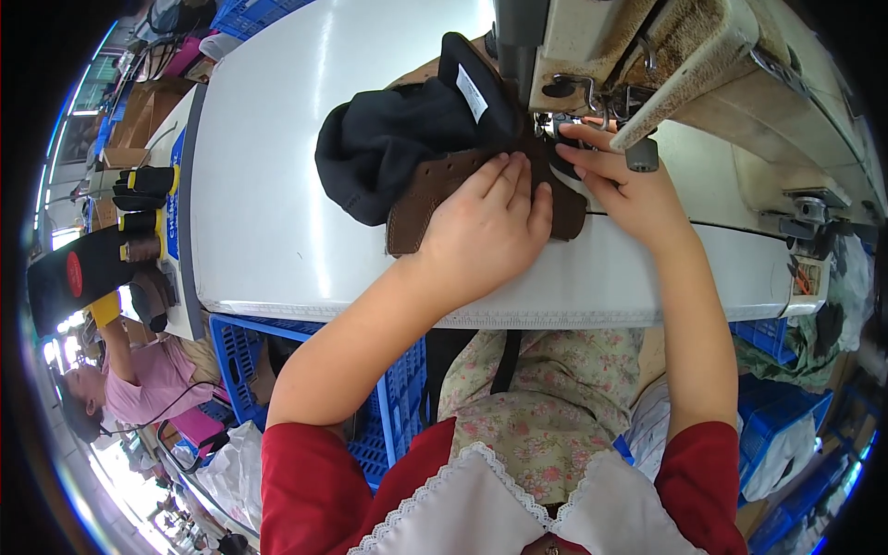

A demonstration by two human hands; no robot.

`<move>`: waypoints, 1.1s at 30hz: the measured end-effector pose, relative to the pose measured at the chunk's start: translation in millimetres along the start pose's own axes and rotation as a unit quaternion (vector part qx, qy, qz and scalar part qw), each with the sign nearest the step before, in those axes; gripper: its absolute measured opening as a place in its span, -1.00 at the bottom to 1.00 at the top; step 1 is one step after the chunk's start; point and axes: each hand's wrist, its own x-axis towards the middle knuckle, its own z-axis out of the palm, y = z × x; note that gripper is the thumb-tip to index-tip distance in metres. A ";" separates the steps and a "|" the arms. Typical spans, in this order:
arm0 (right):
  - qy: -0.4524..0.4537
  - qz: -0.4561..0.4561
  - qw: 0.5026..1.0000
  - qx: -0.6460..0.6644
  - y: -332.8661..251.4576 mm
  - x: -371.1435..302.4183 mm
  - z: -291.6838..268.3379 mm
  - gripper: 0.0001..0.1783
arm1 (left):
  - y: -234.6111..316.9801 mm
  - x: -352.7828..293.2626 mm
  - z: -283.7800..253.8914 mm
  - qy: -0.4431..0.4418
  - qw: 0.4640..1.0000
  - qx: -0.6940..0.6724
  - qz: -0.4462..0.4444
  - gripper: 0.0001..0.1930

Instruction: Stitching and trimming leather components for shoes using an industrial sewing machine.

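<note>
A brown shoe upper (413, 211) with a row of eyelets and a bulky black fabric lining (393, 139) lies on the white sewing table. A small white label (472, 93) shows on the black part. My left hand (492, 217) rests flat on the brown upper, fingers stretched forward and close together. At the upper's right edge, beside the needle area of the sewing machine (592, 97), is my right hand (629, 180). Its fingers reach out apart, with the tips against the dark material. Part of the machine head covers some of this hand.
The machine head hangs over the far right of the table (259, 185). Blue crates (402, 407) stand below its front edge. To the left, another bench holds black and yellow pieces (143, 190), and a person in a pink top (162, 398) works there.
</note>
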 end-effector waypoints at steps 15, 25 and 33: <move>0.003 0.014 1.000 0.021 1.4 -1.1 0.7 -0.72 | 4.0 2.3 0.9 -0.005 1.000 0.014 -0.014 -0.62; -0.005 0.024 1.000 0.008 2.5 -2.0 0.7 -0.68 | 6.7 4.0 1.3 0.002 0.999 0.014 -0.034 -0.63; -0.015 0.000 0.999 -0.028 3.3 -2.2 -1.8 -0.67 | 11.2 6.4 1.0 -0.002 0.998 0.013 -0.056 -0.62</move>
